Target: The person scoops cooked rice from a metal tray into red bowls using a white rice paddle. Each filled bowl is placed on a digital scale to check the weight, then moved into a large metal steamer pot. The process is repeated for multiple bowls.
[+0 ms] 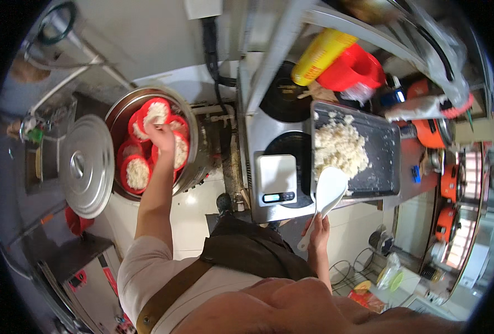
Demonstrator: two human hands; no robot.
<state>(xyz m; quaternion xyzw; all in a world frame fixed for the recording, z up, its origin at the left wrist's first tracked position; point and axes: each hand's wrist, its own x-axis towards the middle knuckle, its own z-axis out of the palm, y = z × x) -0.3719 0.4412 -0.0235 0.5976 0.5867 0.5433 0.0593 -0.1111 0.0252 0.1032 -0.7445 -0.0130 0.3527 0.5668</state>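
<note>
My left hand (162, 137) reaches into a large metal pot (193, 146) on the left, fingers gripping the near rim of a red bowl (166, 107) filled with white rice (156, 112). Several more red bowls crowd the pot, among them a rice-filled one (137, 174) nearest me; my hand partly hides others. My right hand (318, 233) holds a white rice paddle (331, 188) by its handle. The paddle's blade overlaps the near edge of a dark rectangular tray (380, 154). Cooked rice (338, 146) is heaped along the tray's left side.
A white digital scale (277, 177) stands left of the tray, over a round black hob (286, 144). Behind are a yellow roll (322, 56) and red bowls (349, 69). A metal lid (86, 167) leans by the pot. Orange rice cookers (432, 132) stand at right.
</note>
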